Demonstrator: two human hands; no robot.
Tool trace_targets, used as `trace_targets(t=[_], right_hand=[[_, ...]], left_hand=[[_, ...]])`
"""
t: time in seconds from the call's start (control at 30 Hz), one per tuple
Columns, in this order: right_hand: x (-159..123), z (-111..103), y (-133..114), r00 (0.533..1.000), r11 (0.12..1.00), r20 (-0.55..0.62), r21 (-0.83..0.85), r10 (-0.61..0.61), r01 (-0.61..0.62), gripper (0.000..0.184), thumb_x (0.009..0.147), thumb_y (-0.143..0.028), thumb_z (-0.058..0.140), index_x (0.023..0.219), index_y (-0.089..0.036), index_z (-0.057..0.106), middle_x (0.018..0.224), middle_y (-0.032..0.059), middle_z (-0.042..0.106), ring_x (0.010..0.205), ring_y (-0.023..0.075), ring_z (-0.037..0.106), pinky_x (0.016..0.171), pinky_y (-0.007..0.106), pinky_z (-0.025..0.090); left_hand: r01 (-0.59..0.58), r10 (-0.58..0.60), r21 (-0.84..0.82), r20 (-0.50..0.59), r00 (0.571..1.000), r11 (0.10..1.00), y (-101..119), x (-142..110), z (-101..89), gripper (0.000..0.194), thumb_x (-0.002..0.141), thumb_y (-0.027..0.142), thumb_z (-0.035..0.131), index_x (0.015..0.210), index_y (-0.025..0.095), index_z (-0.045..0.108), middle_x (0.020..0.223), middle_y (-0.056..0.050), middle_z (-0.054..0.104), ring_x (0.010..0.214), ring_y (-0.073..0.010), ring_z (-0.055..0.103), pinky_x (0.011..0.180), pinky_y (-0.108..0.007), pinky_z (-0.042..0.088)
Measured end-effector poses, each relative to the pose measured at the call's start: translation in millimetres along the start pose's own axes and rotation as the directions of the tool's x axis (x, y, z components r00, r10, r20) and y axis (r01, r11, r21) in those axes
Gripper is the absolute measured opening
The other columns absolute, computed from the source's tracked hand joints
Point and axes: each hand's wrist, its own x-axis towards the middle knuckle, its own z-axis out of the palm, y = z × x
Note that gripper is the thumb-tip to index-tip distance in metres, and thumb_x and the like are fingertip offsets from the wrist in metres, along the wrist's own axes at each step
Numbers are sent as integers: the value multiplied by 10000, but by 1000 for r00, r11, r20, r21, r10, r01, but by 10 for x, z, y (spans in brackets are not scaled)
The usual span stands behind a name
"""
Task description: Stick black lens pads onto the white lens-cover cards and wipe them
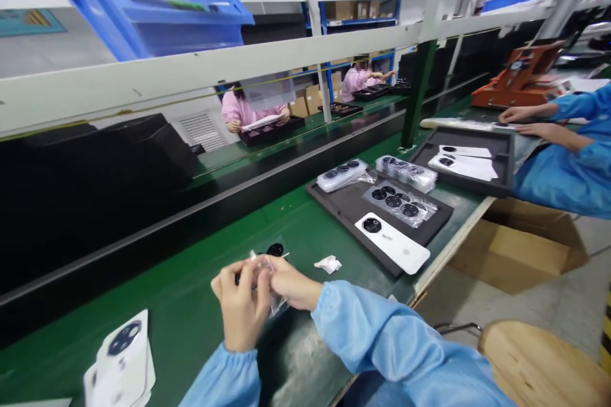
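Note:
My left hand [241,305] and my right hand [289,283] meet over the green bench [200,305], both pinching a small clear plastic bag [272,296]. A round black camera-ring part [275,249] lies just beyond my fingers. To the right sits a dark tray [344,200] holding a white phone back cover [391,243] and a clear bag of black rings [400,201]. Two more bags of rings [344,173] lie at the tray's far edge. A crumpled white scrap [328,263] rests between my hands and the tray.
A stack of white back covers [123,356] lies at the lower left. A co-worker in blue [568,159] sits at the right beside another dark tray [501,168]. Beyond the black conveyor [238,184] are people in pink. A cardboard box [520,245] and wooden stool [539,362] stand at the right.

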Motion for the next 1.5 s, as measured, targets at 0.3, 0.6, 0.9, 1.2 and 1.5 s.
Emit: trace_targets(t=[0.3, 0.6, 0.9, 1.2, 1.5], right_hand=[[-64, 25, 157, 974, 975, 122, 93, 192, -204, 524, 608, -528, 788, 945, -161, 627, 823, 10, 600, 799, 158, 624, 677, 282, 530], [-36, -201, -115, 994, 906, -81, -410, 76, -102, 269, 805, -298, 658, 1007, -124, 692, 684, 34, 649, 609, 183, 648, 625, 359, 573], [30, -1926, -1045, 806, 403, -421, -880, -417, -252, 373, 925, -336, 598, 1250, -164, 538, 1313, 113, 504, 1143, 265, 534, 951, 492, 467], [-40, -2416, -1024, 871, 65, -288, -956, -397, -286, 344, 928, -370, 585, 1224, -196, 576, 1401, 103, 448, 1274, 290, 428, 1059, 548, 347], [120, -2571, -812, 918, -72, -98, -988, -385, -135, 310, 947, -365, 561, 1201, -187, 580, 1266, 96, 560, 1109, 231, 565, 961, 467, 468]], left_hand=[[518, -486, -353, 181, 855, 779, -347, -282, 41, 306, 914, 438, 477, 719, 219, 564, 688, -5, 612, 641, -165, 568, 611, -278, 461], [670, -659, -527, 248, 710, 523, -519, -240, 85, 723, 931, 640, 157, 670, 149, 619, 685, -72, 652, 605, -169, 616, 501, -255, 482], [629, -514, -562, 374, 772, 537, -421, -341, 169, 552, 921, 593, 362, 858, 136, 665, 889, -105, 672, 739, -195, 642, 533, -270, 540], [491, -325, -518, 381, 865, 700, -321, -352, 128, 378, 959, 452, 402, 845, 191, 651, 822, -41, 625, 713, -156, 626, 579, -233, 522], [377, -257, -471, 301, 918, 797, -335, -326, 149, 355, 987, 367, 366, 819, 189, 624, 808, -38, 612, 728, -148, 619, 652, -242, 499]])
